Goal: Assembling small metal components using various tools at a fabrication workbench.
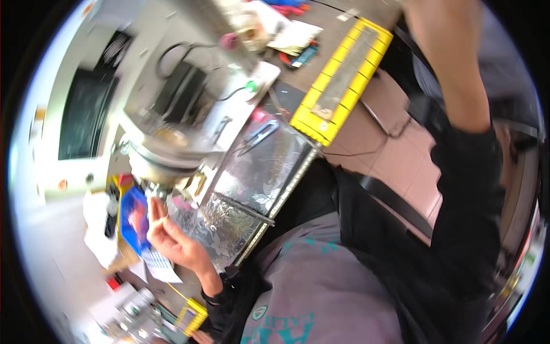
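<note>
My left hand point(182, 246) is raised beside the work table, just below the round head of a machine point(166, 157). Its fingertips come together in a pinch; whatever may be between them is too small or blurred to make out. My right arm stretches up to the top right edge, where my right hand point(444, 23) is smeared by motion and partly cut off, its fingers out of sight. Nearest to the left hand are a blue bin point(133, 221) with reddish things in it and a clear-covered table top point(232, 226).
A long yellow tray point(305, 123) with black marks lies at the table's far right end. Blue-handled pliers point(263, 133) rest on the clear cover. A metal ruled strip point(281, 200) edges the table near my body. Another person's hand point(200, 337) shows at the bottom left.
</note>
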